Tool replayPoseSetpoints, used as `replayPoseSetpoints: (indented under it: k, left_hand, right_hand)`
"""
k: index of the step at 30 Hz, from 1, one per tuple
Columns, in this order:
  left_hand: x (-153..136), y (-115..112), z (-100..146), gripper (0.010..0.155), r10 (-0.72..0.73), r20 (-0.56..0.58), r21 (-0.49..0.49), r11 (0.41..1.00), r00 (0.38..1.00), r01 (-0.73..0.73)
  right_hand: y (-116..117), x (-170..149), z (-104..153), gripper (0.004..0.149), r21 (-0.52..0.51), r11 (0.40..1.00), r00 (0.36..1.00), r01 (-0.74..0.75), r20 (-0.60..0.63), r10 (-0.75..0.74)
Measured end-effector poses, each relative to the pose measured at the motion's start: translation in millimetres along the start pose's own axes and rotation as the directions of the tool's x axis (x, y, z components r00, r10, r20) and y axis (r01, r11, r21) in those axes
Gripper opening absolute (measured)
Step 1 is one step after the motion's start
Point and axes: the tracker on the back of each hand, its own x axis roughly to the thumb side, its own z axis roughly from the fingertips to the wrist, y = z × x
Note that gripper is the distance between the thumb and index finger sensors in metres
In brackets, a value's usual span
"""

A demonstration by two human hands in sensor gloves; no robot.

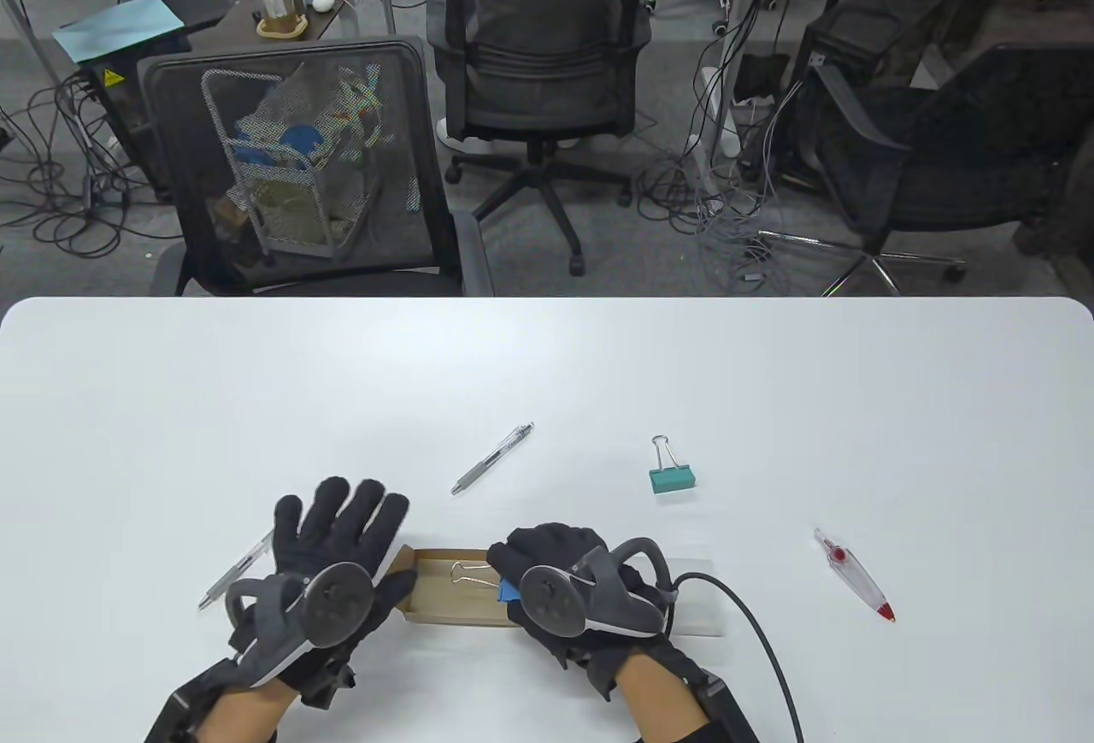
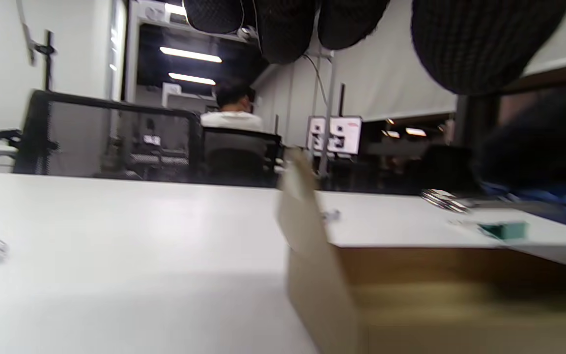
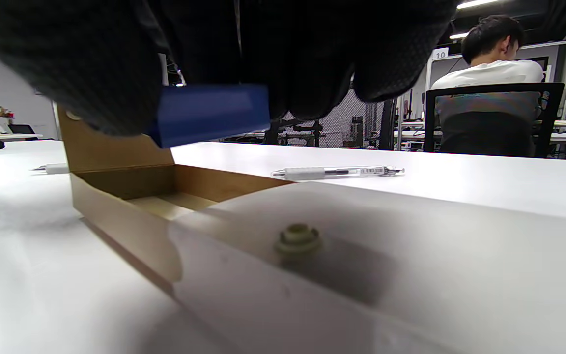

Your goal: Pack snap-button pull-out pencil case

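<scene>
While the pencil case [image 1: 479,593] is lying pulled open on the desk [image 1: 547,401] | left hand [image 1: 329,559] is spreading beside its drawer, steadying | right hand [image 1: 568,576] is pinching blue binder clip [image 3: 209,113] over the tray, to drop it in

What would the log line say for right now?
right hand: holding blue clip over drawer | left hand: at drawer end | green clip: on table

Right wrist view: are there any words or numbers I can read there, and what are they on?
"10": on a white sign in the background, left of the seated man's head.
The clear pen on the table has a label with dark markings, too small to read.
The blue binder clip held by the right hand shows no writing.
</scene>
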Motion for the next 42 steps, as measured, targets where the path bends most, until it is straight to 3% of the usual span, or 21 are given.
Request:
replayPoseSetpoints:
  k: [5, 14, 21, 29, 36, 42]
  left_hand:
    - [24.7, -19.6, -5.9, 0.068, -0.089, 0.068, -0.073, 0.993, 0.994, 0.094]
    - [41.2, -33.3, -6.1, 0.054, -0.156, 0.108, -0.03, 0.987, 0.982, 0.16]
    - [43.1, -36.6, -4.9, 0.052, -0.138, 0.128, -0.016, 0.99, 0.982, 0.141]
    - [39.4, -34.3, -3.9, 0.052, -0.124, 0.116, -0.012, 0.992, 0.985, 0.126]
    - [35.5, -32.6, -4.0, 0.052, -0.116, 0.097, -0.014, 0.993, 0.989, 0.118]
    - [36.4, -34.9, -3.5, 0.052, -0.133, 0.092, -0.018, 0.991, 0.987, 0.135]
  right_hand:
    - [2.6, 6.1, 0.6, 0.066, 0.009, 1.0, 1.0, -0.005, 0.026, 0.005]
    - [6.1, 10.4, -0.9, 0.066, 0.02, 0.999, 0.999, 0.025, 0.047, -0.026]
    - [5.1, 10.4, -1.2, 0.068, 0.048, 0.999, 0.999, 0.019, 0.034, -0.021]
    - [-13.8, -30.6, 17.3, 0.085, 0.025, 0.998, 0.997, 0.057, -0.052, -0.056]
    - [5.5, -84.3, 41.2, 0.097, 0.262, 0.962, 0.973, 0.082, -0.231, -0.02]
    - [26.6, -92.3, 41.3, 0.09, 0.327, 0.942, 0.969, 0.083, -0.249, 0.001]
